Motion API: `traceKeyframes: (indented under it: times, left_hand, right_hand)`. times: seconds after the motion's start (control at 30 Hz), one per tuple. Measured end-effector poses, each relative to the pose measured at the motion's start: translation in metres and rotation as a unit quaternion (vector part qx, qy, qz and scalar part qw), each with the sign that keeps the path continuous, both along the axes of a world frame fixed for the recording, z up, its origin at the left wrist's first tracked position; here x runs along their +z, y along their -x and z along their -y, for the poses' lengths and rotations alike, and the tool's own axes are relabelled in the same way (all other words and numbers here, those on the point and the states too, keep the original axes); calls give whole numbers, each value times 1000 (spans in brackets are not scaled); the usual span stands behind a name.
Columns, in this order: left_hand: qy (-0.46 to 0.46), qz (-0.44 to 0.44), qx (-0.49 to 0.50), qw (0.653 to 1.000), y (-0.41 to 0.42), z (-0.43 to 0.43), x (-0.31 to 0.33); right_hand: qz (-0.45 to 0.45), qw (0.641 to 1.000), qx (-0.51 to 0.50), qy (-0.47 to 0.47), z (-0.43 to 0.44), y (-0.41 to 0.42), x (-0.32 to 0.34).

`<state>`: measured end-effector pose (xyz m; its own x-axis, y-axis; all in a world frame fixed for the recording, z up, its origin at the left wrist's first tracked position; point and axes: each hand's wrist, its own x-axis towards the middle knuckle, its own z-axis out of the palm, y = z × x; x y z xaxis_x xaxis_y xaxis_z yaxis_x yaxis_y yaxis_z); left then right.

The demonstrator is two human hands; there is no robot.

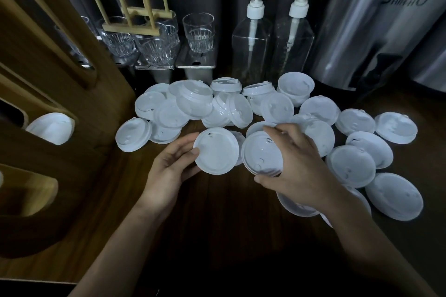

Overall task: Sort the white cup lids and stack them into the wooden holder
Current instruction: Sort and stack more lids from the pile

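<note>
Several white cup lids (pixel 321 109) lie scattered in a heap across the dark wooden counter. My left hand (pixel 169 166) holds one lid (pixel 217 150) by its left edge, thumb on top and fingers underneath. My right hand (pixel 299 164) grips a small stack of lids (pixel 261 154) from above, fingers on its far rim and thumb at its near rim. The wooden holder (pixel 62 94) stands at the left, and a lid (pixel 52 128) shows through one of its openings.
Behind the heap stand several drinking glasses (pixel 198 32), a small wooden peg rack (pixel 135 21), two clear pump bottles (pixel 251 41) and large steel dispensers (pixel 376 24). Bare counter (pixel 217 212) lies between my forearms.
</note>
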<state>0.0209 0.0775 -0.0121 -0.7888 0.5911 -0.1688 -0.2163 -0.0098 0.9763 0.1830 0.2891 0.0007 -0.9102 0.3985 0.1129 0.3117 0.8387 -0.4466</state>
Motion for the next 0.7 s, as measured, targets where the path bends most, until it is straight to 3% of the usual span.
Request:
traceKeyframes:
  times: [0.17, 0.43, 0.7]
  left_hand:
    - [-2, 1, -13, 1000, -4, -4, 3]
    - [-13, -9, -34, 999, -13, -10, 5]
    - [-14, -17, -37, 999, -12, -9, 4]
  right_hand:
    - [-97, 978, 39, 180, 16, 3, 8]
    - [-76, 982, 87, 147, 26, 14, 4]
    - [-46, 978, 111, 172, 33, 12, 7]
